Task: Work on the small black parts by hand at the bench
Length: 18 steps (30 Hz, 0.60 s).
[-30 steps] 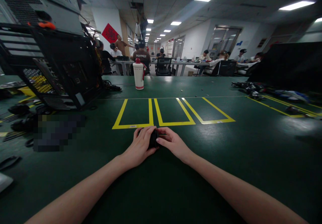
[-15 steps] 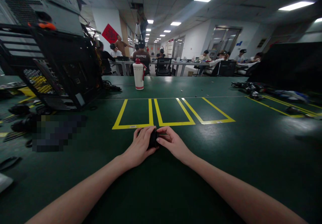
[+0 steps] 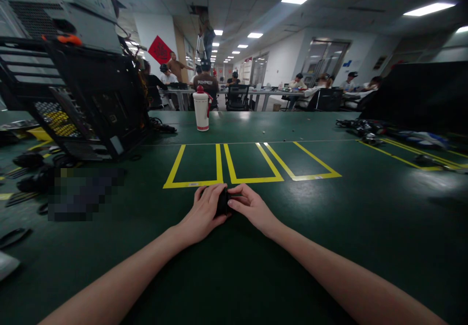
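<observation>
A small black box-shaped object (image 3: 222,203) rests on the green table just below the yellow tape, largely covered by fingers; its exact kind cannot be made out. My left hand (image 3: 204,213) is wrapped over it from the left, fingers across the top and thumb along the near side. From the right, my right hand (image 3: 254,210) closes on its right edge with bent fingers and thumb tip. Whether anything small sits between those right fingertips is hidden. Three yellow tape outlines (image 3: 219,164) lie on the table beyond both hands.
A white cup with a red lid (image 3: 202,110) stands farther back. At left are an open black computer case (image 3: 91,105), cables and a blurred dark patch (image 3: 84,193). Metal parts (image 3: 367,132) and a large black shape (image 3: 420,93) occupy the right. Several people sit beyond the table.
Both hands stay at the black object with almost no visible movement. The whole view has shifted very slightly.
</observation>
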{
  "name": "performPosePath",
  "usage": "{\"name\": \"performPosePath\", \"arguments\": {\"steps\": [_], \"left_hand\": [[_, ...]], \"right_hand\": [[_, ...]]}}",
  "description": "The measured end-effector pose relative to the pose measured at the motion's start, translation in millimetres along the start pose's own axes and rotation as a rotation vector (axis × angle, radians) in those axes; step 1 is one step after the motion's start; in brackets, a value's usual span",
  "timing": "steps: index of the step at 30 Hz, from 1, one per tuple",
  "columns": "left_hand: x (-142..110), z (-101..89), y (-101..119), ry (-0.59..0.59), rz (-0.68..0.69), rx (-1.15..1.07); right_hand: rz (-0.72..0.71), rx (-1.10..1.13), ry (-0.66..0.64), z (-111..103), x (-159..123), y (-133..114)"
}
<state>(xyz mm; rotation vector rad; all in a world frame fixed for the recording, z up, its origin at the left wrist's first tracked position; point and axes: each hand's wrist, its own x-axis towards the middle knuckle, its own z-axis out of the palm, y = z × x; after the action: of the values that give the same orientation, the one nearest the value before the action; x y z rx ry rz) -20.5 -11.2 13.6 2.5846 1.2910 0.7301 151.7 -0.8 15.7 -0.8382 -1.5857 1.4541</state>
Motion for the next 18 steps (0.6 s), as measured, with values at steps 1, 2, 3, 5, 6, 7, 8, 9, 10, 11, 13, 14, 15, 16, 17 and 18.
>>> {"name": "performPosePath", "arguments": {"steps": [1, 2, 3, 5, 6, 7, 8, 9, 10, 11, 13, 14, 15, 16, 17, 18], "left_hand": [[0.1, 0.4, -0.2, 0.001, -0.002, 0.000], [0.1, 0.7, -0.4, 0.002, -0.003, 0.001], [0.1, 1.0, -0.4, 0.005, -0.002, 0.003], [-0.2, 0.9, -0.3, 0.010, 0.004, 0.006], [-0.5, 0.6, -0.2, 0.009, 0.005, 0.006], [-0.7, 0.1, 0.1, 0.003, 0.007, 0.005], [-1.0, -0.5, 0.4, -0.002, 0.007, 0.003], [-1.1, -1.2, 0.7, -0.009, 0.007, 0.000], [-1.3, -1.8, 1.1, -0.015, 0.006, -0.004], [-1.3, -2.3, 1.4, -0.020, 0.005, -0.008], [-1.1, -2.7, 2.0, -0.023, -0.001, -0.015], [-1.0, -2.7, 2.3, -0.023, -0.005, -0.016], [-0.8, -2.5, 2.4, -0.021, -0.009, -0.017], [-0.7, -2.3, 2.5, -0.018, -0.012, -0.017], [-0.6, -2.1, 2.5, -0.016, -0.013, -0.017], [-0.5, -1.9, 2.4, -0.013, -0.013, -0.018]], "right_hand": [[0.004, -0.003, 0.006, -0.3, 0.3, 0.2], [0.010, -0.009, 0.014, -0.8, 0.6, 0.4], [0.017, -0.017, 0.019, -1.3, 0.9, 0.7], [0.030, -0.030, 0.011, -2.2, 1.1, 0.8], [0.035, -0.028, -0.003, -2.5, 0.9, 0.6], [0.036, -0.018, -0.022, -2.5, 0.7, 0.3], [0.034, -0.002, -0.040, -2.3, 0.3, 0.0], [0.029, 0.017, -0.052, -1.9, -0.2, -0.4], [0.023, 0.035, -0.057, -1.3, -0.8, -0.8], [0.015, 0.047, -0.055, -0.5, -1.4, -1.1], [-0.004, 0.051, -0.033, 0.9, -2.6, -1.4], [-0.011, 0.045, -0.023, 1.4, -3.0, -1.4], [-0.015, 0.036, -0.016, 1.7, -3.3, -1.4], [-0.018, 0.025, -0.011, 1.7, -3.4, -1.3], [-0.017, 0.012, -0.007, 1.5, -3.3, -1.1], [-0.011, 0.000, -0.004, 1.1, -3.1, -1.0]]}}
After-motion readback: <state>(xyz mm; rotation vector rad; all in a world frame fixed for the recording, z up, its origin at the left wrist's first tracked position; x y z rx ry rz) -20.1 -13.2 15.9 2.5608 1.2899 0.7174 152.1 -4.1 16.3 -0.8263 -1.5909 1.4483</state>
